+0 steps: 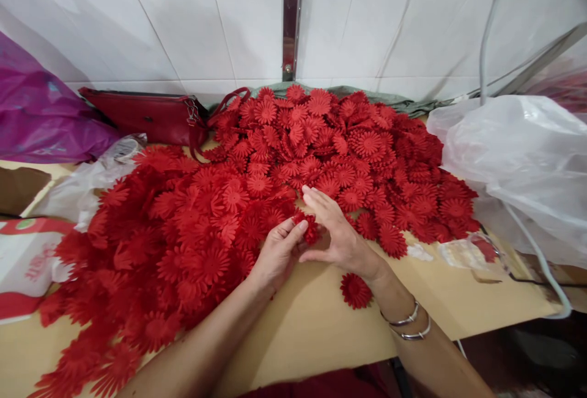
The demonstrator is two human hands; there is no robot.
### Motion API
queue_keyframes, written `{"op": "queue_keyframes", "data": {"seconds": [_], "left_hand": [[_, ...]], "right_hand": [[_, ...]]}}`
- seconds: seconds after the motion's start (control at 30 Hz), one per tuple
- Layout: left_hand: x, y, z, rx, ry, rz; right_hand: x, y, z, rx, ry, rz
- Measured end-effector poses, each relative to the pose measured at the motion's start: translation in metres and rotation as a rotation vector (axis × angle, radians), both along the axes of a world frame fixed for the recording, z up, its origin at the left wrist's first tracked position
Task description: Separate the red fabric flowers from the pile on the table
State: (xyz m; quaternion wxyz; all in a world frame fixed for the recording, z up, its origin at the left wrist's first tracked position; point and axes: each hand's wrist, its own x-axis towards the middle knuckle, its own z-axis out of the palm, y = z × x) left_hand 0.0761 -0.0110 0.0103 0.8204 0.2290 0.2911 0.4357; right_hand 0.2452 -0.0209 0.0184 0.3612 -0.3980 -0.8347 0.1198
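Observation:
Between my hands, a small red flower piece [310, 228] is pinched by the thumb and fingers of my left hand [280, 250]. My right hand [337, 233] is just to its right, thumb and fingers spread apart around the flower, with nothing gripped that I can see. Two silver bangles circle my right wrist. Big heaps of red petal pieces lie to the left [183, 245] and behind [330, 147] my hands. A single dark red flower [356, 290] rests on the table below my right wrist.
The pale wooden table [316, 324] runs up to a white tiled wall with a metal bracket [291, 28]. A red purse [142, 117] and purple bag [46, 110] are at back left; a white plastic bag [536, 165] and grey cable [541, 263] are at right.

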Motion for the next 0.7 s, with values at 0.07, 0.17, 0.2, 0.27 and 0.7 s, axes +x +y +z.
{"op": "queue_keyframes", "data": {"seconds": [0.07, 0.17, 0.2, 0.27, 0.7], "left_hand": [[0.0004, 0.0005, -0.0012, 0.003, -0.02, -0.004], [0.0012, 0.0013, -0.0045, 0.052, -0.024, -0.06], [0.0015, 0.0015, -0.0054, 0.075, -0.018, -0.071], [0.0018, 0.0016, -0.0065, 0.108, -0.004, -0.082], [-0.0009, 0.0031, -0.0049, 0.092, 0.041, -0.179]], "right_hand": [[0.0006, 0.0004, -0.0004, -0.04, -0.016, 0.039], [0.0016, 0.0011, -0.0025, -0.044, 0.007, 0.039], [0.002, 0.0013, -0.0032, -0.035, 0.026, 0.028], [0.0028, 0.0014, -0.004, -0.013, 0.074, -0.021], [0.0002, -0.0032, -0.0009, 0.022, 0.172, -0.113]]}}
